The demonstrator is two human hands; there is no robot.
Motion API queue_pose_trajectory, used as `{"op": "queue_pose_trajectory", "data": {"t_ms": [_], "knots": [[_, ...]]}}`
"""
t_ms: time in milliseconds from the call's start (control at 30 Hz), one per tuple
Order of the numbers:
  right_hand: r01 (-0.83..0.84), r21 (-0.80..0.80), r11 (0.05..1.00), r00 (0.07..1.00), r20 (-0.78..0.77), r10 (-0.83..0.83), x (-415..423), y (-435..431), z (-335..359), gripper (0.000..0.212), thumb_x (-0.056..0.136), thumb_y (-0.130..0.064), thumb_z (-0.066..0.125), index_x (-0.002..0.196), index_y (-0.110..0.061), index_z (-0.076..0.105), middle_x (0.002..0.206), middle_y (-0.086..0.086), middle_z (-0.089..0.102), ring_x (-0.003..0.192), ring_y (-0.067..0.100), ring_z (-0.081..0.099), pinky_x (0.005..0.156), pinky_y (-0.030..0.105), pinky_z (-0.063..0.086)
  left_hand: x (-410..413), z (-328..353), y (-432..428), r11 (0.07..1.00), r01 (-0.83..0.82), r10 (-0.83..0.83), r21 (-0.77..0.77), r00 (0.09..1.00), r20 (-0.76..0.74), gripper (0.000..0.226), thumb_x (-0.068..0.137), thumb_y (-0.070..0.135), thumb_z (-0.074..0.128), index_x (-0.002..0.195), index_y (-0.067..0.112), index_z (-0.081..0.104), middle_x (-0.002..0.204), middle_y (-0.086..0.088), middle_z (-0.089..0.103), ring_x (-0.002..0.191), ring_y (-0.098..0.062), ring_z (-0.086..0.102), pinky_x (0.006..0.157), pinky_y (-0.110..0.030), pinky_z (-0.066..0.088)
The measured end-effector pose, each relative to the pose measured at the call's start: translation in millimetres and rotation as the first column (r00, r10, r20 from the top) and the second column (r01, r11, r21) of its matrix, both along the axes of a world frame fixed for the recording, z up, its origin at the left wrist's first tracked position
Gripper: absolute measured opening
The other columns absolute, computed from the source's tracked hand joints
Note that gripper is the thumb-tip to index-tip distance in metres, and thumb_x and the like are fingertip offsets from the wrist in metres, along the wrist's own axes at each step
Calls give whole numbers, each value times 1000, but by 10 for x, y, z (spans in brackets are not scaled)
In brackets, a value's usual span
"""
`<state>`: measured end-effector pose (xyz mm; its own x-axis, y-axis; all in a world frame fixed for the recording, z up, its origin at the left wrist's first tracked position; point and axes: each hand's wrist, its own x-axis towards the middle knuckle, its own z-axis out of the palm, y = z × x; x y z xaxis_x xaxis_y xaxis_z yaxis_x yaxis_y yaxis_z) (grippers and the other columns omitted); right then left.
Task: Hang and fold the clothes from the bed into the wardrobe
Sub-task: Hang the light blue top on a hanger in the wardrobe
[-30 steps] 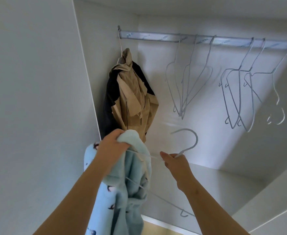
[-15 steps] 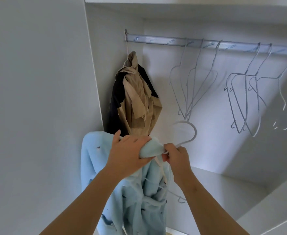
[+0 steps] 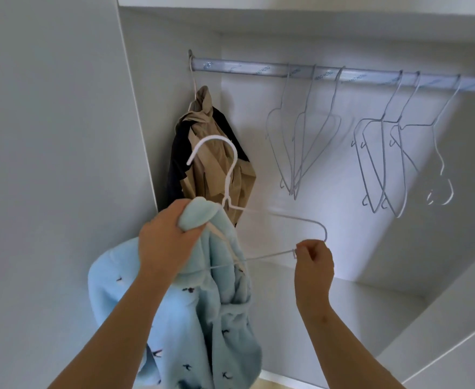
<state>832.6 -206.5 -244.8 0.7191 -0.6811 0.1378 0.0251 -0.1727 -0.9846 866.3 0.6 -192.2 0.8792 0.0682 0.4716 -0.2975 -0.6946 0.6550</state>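
Garment: a pale blue fleece [image 3: 202, 318] with small dark prints is held up in front of the open wardrobe [image 3: 152, 108], below the rail [image 3: 258, 70]; most of it hangs down loose.
Hanger: a white wire hanger [image 3: 228, 178] is partly threaded in; its left shoulder is buried in the fleece, its right shoulder is bare, and its hook points up, not yet on the rail.
Left hand [image 3: 169, 240]: fingers are clenched round a bunched fold at the top of the fleece.
Right hand [image 3: 313, 262]: the hanger's right end is pinched between thumb and fingertips.
Rail: a tan and dark jacket [image 3: 208, 175] is hung at the far left; empty hangers [image 3: 310, 88] are spread to the right, with free rail between.
Handling: the fleece is judged soft, bulky and fairly light, with nothing stiff to steer by; a slide off thin wire is likely.
Where to hold: the fleece is best taken at the collar or shoulder seam, and the hanger at its neck once both shoulders are seated.
Risk: the thin wire may be bent if pulled by its end.
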Motion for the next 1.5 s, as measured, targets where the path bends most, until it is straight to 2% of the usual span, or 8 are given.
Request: {"op": "queue_pose_trajectory", "data": {"t_ms": [100,233,367,500,633,1067,1200,1500], "knots": [[-46,79,996,970,-235,64,18,10,-125,21,84,1,47,65,-7,46,63,8,43,57,16,36,52,25,31,-44,104,62,994,18,-15,-109,1000,26,30,85,23,66,113,15,60,102,-5,66,92,-19,58,83,-27,43],[-272,243,931,849,-395,351,35,149,-160,8,86,-3,51,87,5,53,77,6,48,69,14,41,67,34,45,-121,262,125,974,78,-63,-215,995,74,22,82,25,68,98,36,58,85,24,60,80,15,54,67,4,36],[-406,456,792,701,-401,590,101,314,-85,7,88,-18,59,84,-18,54,85,1,55,77,13,50,75,34,42,-181,458,169,942,106,-82,-318,993,88,22,78,32,71,90,45,58,85,25,62,84,8,58,70,-7,42],[-386,665,639,605,-340,720,128,420,-125,18,84,-24,67,94,-11,62,94,13,65,82,25,62,74,35,51,-227,592,247,890,162,-123,-426,985,117,22,74,30,74,79,48,63,81,24,66,77,5,61,62,-9,48],[-370,796,480,581,-205,788,183,447,-150,40,81,-17,69,117,-4,57,118,21,62,111,36,57,97,49,47,-239,632,400,858,166,-111,-486,984,140,23,74,23,75,77,44,64,78,25,66,72,7,61,60,-9,48],[-270,796,542,783,-147,605,193,-21,-72,23,89,-19,52,85,0,63,80,18,65,77,34,57,60,41,48,-228,450,755,916,165,-175,-366,985,7,25,74,21,78,80,43,68,83,19,68,74,5,61,65,-16,46],[-247,856,455,817,-69,572,82,-297,-69,20,75,-18,54,83,-3,65,69,16,69,71,33,62,57,39,53,-202,296,637,969,137,-158,-206,984,-88,28,76,22,73,78,48,62,78,27,65,77,6,59,62,-16,45],[-318,880,353,811,59,583,-159,-891,-113,89,60,-77,54,115,-7,67,121,20,62,108,39,61,83,49,49,-129,70,414,953,230,-279,-196,919,-280,21,76,24,77,84,39,64,84,7,67,82,-16,61,65,-30,46]]}}
